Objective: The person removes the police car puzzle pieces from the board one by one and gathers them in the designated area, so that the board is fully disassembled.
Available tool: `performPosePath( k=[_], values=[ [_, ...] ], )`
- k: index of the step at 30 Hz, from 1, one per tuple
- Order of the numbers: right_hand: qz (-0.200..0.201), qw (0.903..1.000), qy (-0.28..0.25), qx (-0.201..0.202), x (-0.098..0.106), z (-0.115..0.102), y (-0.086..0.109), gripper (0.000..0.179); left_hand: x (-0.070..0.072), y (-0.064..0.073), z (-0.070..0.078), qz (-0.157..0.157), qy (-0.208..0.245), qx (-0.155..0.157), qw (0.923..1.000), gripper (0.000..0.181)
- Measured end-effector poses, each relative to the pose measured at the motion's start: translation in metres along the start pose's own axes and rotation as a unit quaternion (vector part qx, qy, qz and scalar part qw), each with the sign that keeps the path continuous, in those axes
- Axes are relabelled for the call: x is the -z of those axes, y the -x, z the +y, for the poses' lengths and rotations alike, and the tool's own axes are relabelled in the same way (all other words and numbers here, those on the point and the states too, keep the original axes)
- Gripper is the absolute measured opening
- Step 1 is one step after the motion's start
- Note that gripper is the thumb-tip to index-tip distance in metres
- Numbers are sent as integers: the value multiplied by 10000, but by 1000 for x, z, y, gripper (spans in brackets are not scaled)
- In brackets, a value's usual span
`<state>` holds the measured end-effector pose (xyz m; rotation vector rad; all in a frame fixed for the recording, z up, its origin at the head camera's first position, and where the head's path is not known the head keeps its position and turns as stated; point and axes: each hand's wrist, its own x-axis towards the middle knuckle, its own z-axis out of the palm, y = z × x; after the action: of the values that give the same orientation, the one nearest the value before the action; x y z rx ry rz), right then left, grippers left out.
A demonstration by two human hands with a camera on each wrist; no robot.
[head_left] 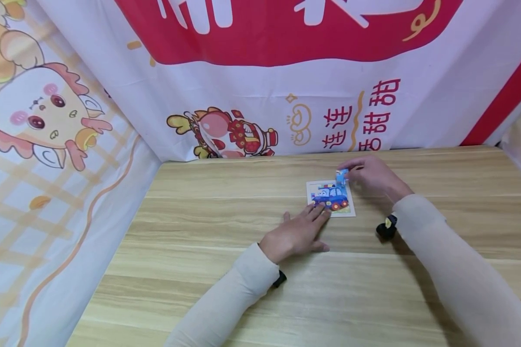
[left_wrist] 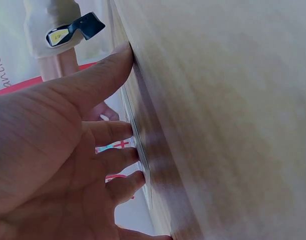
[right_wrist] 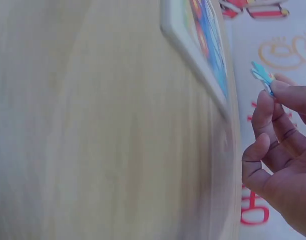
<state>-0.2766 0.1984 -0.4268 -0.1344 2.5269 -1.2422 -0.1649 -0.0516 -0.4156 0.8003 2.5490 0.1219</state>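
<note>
My right hand (head_left: 375,178) pinches a blue piece (head_left: 341,177) at one o'clock of the board (head_left: 347,214), my outspread left hand (head_left: 296,233) touching it at seven.

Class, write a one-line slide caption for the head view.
Left hand touches the near side of a car-picture board; right hand pinches a small blue piece near its far right corner.

- A long, plain, pale beige left sleeve (head_left: 219,308) is worn, finished by a smooth left cuff (head_left: 260,267).
- A matching right sleeve (head_left: 456,260) is worn, ended by a right cuff (head_left: 412,210).
- A small black fitting (head_left: 280,279) is partly shown beneath the left cuff.
- A black, angular wrist piece (left_wrist: 88,25) is worn at the right cuff, marked by a yellowish label (left_wrist: 59,36).
</note>
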Motion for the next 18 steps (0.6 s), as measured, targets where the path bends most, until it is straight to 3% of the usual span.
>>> performPosePath(
  k=[7, 18],
  values=[
    [147, 9995, 33, -272, 23, 18, -1, 37, 0, 0, 0, 6, 24, 9, 10000, 87],
    [308, 9984, -111, -454, 42, 38, -6, 37, -1, -1, 1, -39, 66, 38, 10000, 85]
  ],
)
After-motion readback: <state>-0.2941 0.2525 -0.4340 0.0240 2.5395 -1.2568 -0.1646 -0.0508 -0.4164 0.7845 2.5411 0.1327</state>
